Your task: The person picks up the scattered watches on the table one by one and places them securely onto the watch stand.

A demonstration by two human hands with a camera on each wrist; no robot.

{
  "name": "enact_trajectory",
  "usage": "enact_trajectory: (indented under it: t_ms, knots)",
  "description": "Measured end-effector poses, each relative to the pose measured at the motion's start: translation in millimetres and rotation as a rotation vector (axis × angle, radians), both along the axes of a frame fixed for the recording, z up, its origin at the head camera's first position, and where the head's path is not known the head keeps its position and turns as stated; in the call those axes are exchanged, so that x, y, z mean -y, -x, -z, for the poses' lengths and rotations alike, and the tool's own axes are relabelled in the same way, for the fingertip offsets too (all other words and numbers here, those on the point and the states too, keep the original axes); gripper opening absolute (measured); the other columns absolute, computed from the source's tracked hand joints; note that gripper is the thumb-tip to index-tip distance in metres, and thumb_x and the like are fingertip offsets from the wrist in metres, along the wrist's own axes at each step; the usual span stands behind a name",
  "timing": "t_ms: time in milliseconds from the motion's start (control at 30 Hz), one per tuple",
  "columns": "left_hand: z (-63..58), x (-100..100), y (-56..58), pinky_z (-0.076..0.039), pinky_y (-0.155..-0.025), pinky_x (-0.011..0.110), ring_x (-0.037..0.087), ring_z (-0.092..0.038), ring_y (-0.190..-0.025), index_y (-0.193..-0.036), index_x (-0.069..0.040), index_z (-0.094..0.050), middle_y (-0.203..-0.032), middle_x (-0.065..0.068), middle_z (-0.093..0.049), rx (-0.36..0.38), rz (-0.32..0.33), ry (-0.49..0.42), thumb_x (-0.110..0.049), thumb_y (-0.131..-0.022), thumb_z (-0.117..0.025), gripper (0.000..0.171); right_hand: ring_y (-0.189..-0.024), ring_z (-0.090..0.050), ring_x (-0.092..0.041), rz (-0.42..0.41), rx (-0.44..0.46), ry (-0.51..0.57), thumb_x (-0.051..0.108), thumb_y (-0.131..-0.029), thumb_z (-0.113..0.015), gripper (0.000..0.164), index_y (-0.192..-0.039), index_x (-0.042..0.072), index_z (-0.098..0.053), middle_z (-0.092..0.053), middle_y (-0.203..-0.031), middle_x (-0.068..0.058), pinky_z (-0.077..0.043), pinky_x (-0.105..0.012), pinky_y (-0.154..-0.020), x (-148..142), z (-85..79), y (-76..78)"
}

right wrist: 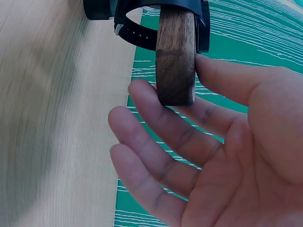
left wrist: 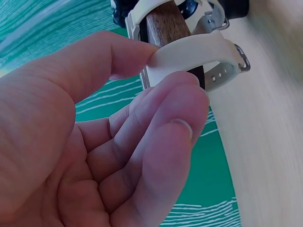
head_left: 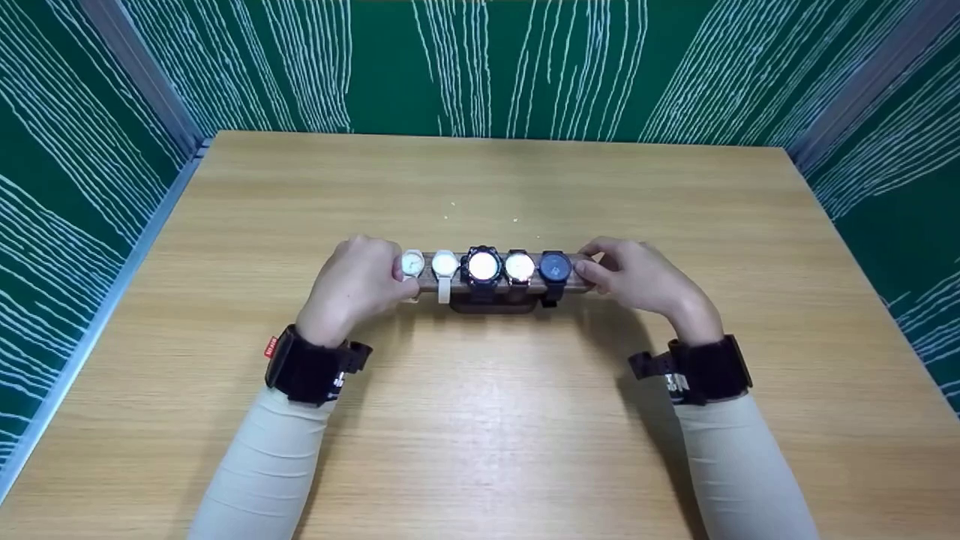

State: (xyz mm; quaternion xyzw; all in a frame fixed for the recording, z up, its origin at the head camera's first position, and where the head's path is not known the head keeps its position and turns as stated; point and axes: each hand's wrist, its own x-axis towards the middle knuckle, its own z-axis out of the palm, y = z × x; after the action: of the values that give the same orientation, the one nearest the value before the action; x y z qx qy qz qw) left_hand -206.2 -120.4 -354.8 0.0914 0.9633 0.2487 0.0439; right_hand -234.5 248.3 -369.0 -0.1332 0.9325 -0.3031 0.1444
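A dark wooden watch stand [head_left: 493, 308] carries a row of several watches across its bar. At the bar's left end, my left hand [head_left: 358, 279] grips it by a watch with a pale strap [left wrist: 189, 54], thumb against the strap and the other fingers curled at the end. My right hand [head_left: 637, 276] pinches the bare right end of the bar [right wrist: 175, 71] between thumb and fingers. Nearest that hand is a dark blue watch [head_left: 555, 268]. Mid-row sits a chunky black watch [head_left: 483, 265], glare covering its dial. Between them is a light-dialled watch [head_left: 520, 267], and a white watch [head_left: 445, 265] lies further left.
The stand is near the middle of a light wooden table [head_left: 480, 435]. Tiny white specks dot the surface behind it. Green panels with white streaks [head_left: 390, 67] border the table at the back and both sides. Black straps with devices [head_left: 311, 367] circle both wrists.
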Motion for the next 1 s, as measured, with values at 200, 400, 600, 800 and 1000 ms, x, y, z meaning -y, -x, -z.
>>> enact_trajectory:
  t_ms: [200,400,600,800,1000]
  knots:
    - [0.4,-2.8,-0.8,-0.042,-0.06,0.031,0.018,-0.055,-0.063,-0.071,-0.012,-0.062,-0.069,0.001,-0.059,0.008,-0.005,-0.01,-0.017,-0.09,-0.08,0.026,-0.093,-0.075,-0.029,0.003,0.011,0.007,0.038,-0.11,-0.059,0.046,-0.142,0.005,-0.061,-0.075,-0.107,-0.013,-0.059,-0.039,-0.08,-0.1,0.2,-0.1]
    - [1.6,-6.0,-1.2,-0.043,-0.059,0.03,0.017,-0.055,-0.062,-0.071,-0.012,-0.062,-0.069,0.001,-0.061,0.014,-0.009,-0.016,-0.018,-0.091,-0.08,0.028,-0.093,-0.075,-0.029,0.001,0.014,0.008,0.037,-0.11,-0.059,0.046,-0.142,0.005,-0.061,-0.075,-0.106,-0.013,-0.058,-0.039,-0.08,-0.3,0.9,0.5]
    - [3.2,-8.0,-1.2,-0.044,-0.058,0.029,0.016,-0.055,-0.061,-0.072,-0.012,-0.063,-0.071,0.001,-0.063,-0.01,0.001,-0.001,-0.023,-0.092,-0.082,0.029,-0.092,-0.075,-0.029,-0.002,0.005,0.007,0.037,-0.11,-0.058,0.044,-0.141,0.006,-0.062,-0.075,-0.105,-0.014,-0.057,-0.04,-0.08,-0.4,0.8,-0.6]
    - [3.8,-8.1,-1.3,-0.042,-0.057,0.029,0.016,-0.053,-0.06,-0.072,-0.012,-0.061,-0.069,0.0,-0.06,-0.005,0.007,-0.014,-0.019,-0.091,-0.08,0.028,-0.091,-0.075,-0.029,-0.003,0.002,0.012,0.036,-0.11,-0.059,0.043,-0.141,0.006,-0.063,-0.074,-0.104,-0.014,-0.056,-0.039,-0.078,-0.3,0.7,-1.2]
    - [3.2,-8.9,-1.4,-0.041,-0.057,0.03,0.017,-0.053,-0.061,-0.073,-0.012,-0.062,-0.07,0.0,-0.06,0.003,0.003,-0.017,-0.024,-0.092,-0.082,0.031,-0.091,-0.075,-0.029,-0.005,0.002,0.012,0.036,-0.11,-0.059,0.044,-0.141,0.006,-0.062,-0.074,-0.104,-0.015,-0.056,-0.038,-0.078,-0.2,0.3,-0.7]
